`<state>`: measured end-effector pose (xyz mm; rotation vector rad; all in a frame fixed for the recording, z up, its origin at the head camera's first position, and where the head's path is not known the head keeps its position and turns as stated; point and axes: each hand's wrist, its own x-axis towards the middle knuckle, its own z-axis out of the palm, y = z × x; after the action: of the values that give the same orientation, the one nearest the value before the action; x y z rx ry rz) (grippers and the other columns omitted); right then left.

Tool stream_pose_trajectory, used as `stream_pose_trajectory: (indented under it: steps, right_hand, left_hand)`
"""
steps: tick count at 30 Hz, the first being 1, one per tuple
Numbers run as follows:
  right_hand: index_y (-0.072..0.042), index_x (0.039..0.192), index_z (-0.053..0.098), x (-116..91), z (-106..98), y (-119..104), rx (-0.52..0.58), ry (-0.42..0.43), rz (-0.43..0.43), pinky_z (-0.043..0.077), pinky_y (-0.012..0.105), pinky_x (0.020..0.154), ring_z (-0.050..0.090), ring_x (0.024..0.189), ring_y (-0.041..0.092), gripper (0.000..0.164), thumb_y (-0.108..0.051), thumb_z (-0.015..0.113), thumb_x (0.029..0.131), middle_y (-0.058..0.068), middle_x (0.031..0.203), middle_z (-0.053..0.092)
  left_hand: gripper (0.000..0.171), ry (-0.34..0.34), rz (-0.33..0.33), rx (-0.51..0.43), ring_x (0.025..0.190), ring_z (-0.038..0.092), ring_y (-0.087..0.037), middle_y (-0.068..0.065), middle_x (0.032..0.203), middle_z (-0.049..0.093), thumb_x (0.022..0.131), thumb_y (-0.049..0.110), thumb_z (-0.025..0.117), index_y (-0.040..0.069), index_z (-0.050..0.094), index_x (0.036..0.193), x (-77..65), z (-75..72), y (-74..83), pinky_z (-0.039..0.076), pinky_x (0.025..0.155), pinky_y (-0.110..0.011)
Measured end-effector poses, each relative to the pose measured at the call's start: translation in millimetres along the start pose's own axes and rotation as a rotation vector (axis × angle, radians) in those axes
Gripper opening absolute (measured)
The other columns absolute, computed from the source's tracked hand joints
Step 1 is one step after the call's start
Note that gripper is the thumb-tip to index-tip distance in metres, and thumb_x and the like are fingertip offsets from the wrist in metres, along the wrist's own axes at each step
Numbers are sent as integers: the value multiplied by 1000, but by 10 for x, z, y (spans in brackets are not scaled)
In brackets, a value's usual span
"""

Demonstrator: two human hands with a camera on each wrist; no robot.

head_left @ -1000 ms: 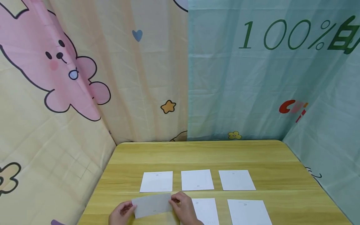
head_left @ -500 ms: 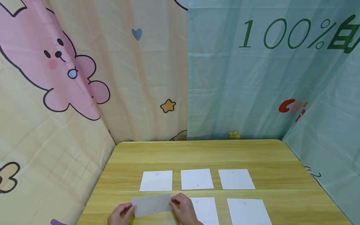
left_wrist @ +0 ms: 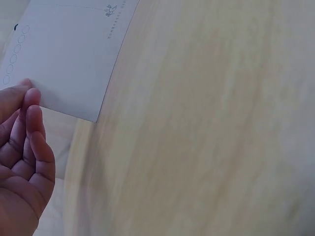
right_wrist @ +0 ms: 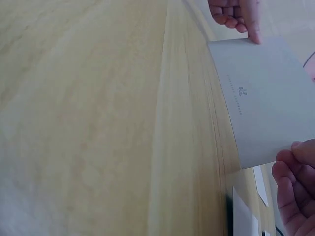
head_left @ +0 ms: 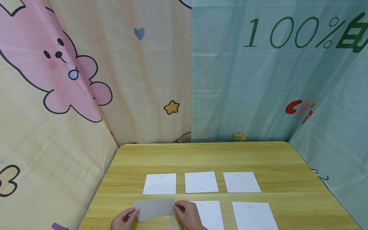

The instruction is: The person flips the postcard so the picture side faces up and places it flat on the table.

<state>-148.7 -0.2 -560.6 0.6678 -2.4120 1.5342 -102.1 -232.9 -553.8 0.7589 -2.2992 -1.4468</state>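
Observation:
A white postcard (head_left: 155, 209) is held up, tilted, over the near left part of the table, its face shaded grey in the head view. My left hand (head_left: 124, 219) pinches its left edge between thumb and fingers. At the opposite edge, my right hand (head_left: 188, 215) pinches it the same way. A row of small circles and a tiny printed emblem show on the postcard (left_wrist: 74, 54) in the left wrist view. From the right wrist, the postcard (right_wrist: 268, 98) shows small print and an emblem, with both hands at opposite edges.
Three white cards lie in a far row: left (head_left: 159, 184), middle (head_left: 201, 182) and right (head_left: 242, 182). Nearer lie another card (head_left: 210, 216), partly behind my right hand, and one further right (head_left: 255, 216). The wooden table (head_left: 201, 155) meets patterned curtains (head_left: 155, 73) behind.
Both hands keep their pinch on the postcard in almost the same place. The head view has tipped slightly, so the curtains and table appear a little higher.

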Motion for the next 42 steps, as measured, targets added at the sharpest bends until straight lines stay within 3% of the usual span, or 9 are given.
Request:
stream_pose_trajectory:
  steps: [4, 7, 11, 17, 20, 24, 34, 37, 42]
  right_hand:
    - [-2, 79, 69, -10, 7, 0, 72, -18, 93, 46, 18, 52, 53, 59, -1, 4, -6, 69, 80, -5, 68, 64]
    - [-3, 80, 70, -21, 13, 19, 121, -23, 138, 47, 20, 54, 55, 60, 0, 3, -6, 69, 80, -5, 69, 64]
    - [2, 83, 69, -35, -38, -31, 257, -63, 199, 49, 21, 57, 60, 62, 5, 8, -6, 68, 81, 2, 72, 67]
    - [14, 85, 65, -35, -157, -190, 506, -130, 291, 53, 31, 62, 66, 68, 30, 13, 2, 64, 82, 22, 74, 65]
    - [16, 86, 63, -40, -161, -175, 577, -146, 346, 53, 36, 65, 65, 71, 36, 14, 3, 63, 83, 25, 76, 65]
    - [18, 88, 62, -52, -171, -160, 637, -171, 370, 53, 34, 66, 64, 75, 40, 16, 3, 62, 83, 28, 79, 64]
    - [21, 93, 57, -52, -212, -187, 714, -211, 393, 53, 31, 67, 66, 75, 27, 21, 2, 53, 88, 31, 84, 63]
    - [20, 91, 59, -42, -211, -209, 688, -201, 417, 53, 31, 65, 65, 71, 24, 23, -2, 52, 90, 27, 81, 64]
    - [17, 89, 62, -36, -209, -247, 638, -187, 449, 53, 28, 62, 61, 65, 12, 23, -5, 56, 89, 15, 75, 65]
  left_hand:
    - [48, -99, -107, -80, 60, 59, -13, -7, 69, 66, 72, 35, 77, -8, 68, 90, 29, -37, -29, 46, 53, -21]
    - [53, -157, -148, -163, 65, 63, -16, -11, 75, 67, 71, 35, 78, -10, 65, 94, 48, -49, -49, 49, 56, -21]
    - [45, -196, -172, -252, 67, 65, -17, -15, 77, 67, 74, 23, 77, -14, 63, 95, 61, -75, -72, 51, 60, -23]
    - [41, -204, -183, -310, 66, 64, -15, -15, 77, 67, 73, 20, 78, -13, 64, 92, 61, -105, -102, 52, 60, -24]
    - [34, -205, -183, -328, 65, 64, -15, -15, 76, 67, 74, 17, 77, -12, 66, 90, 51, -106, -111, 52, 60, -24]
    - [21, -216, -176, -351, 65, 64, -15, -15, 75, 67, 79, 8, 70, -10, 67, 88, 41, -106, -130, 52, 61, -25]
    - [29, -257, 2, -341, 60, 62, -13, -9, 66, 65, 91, 10, 56, -17, 63, 83, 41, -129, -194, 51, 56, -26]
    - [35, -229, -19, -283, 60, 60, -10, -10, 68, 66, 93, 16, 53, -14, 65, 81, 29, -134, -169, 48, 56, -23]
    - [35, -210, -104, -121, 65, 57, -7, -11, 78, 68, 88, 27, 61, -7, 70, 83, 23, -148, -127, 45, 55, -19]
